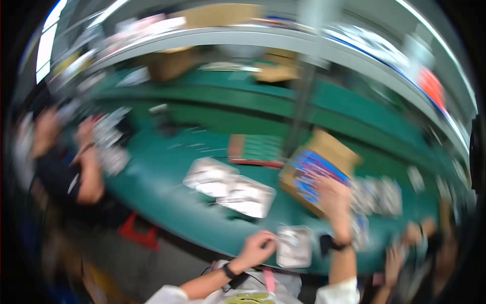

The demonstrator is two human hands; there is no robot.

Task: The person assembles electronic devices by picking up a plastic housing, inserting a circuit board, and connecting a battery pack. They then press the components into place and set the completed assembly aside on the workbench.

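Observation:
My left hand (257, 249) is at the near edge of the bench, thumb and forefinger pinched together at the left rim of a pale silvery tray (294, 256). Whatever sits between those fingers is too small and blurred to name. A small light-coloured piece (290, 236) lies in the far part of that tray. My right hand (335, 198) reaches over the near right side of an open cardboard box (331, 144). Blue and purple-red items (310, 175) fill the box. Motion smears the right fingers, so their grip is unclear.
Two shiny silvery trays (248, 195) lie left of the box, near a red-edged green tray (259, 148). More silvery packs (377, 195) stand right of it. A post (304, 96) rises behind. Other people's arms (88, 167) and hands (395, 261) flank me.

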